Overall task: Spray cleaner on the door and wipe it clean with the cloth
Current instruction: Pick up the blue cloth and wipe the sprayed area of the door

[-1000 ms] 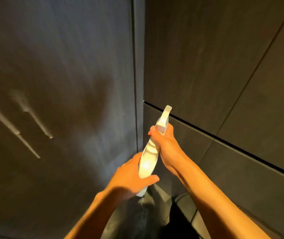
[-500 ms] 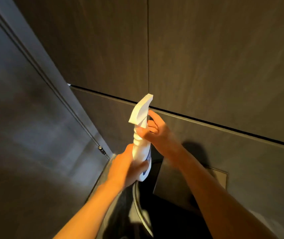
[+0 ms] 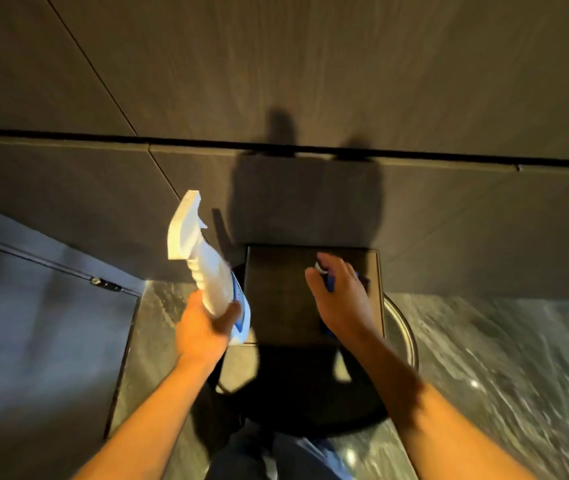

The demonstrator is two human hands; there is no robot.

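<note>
My left hand (image 3: pixel 203 330) grips a white spray bottle (image 3: pixel 207 268) by its lower body. The bottle tilts with its trigger head up and to the left. My right hand (image 3: pixel 342 303) is off the bottle and lies on a blue cloth (image 3: pixel 330 283), fingers curled around it. The cloth sits on a dark square top (image 3: pixel 276 289) and is mostly hidden under the hand. The grey door (image 3: pixel 34 323) fills the lower left, with a metal fitting (image 3: pixel 105 284) at its edge.
Dark wood-grain wall panels (image 3: pixel 310 64) with a black horizontal gap stand straight ahead. The square top sits on a round stand with a metal rim (image 3: pixel 404 327). Glossy marble floor (image 3: pixel 501 358) spreads to the right. My legs show at the bottom.
My view has swung right and down, from the door to the wall and stand. My right hand has let go of the bottle and dropped onto the blue cloth. My left hand keeps the bottle.
</note>
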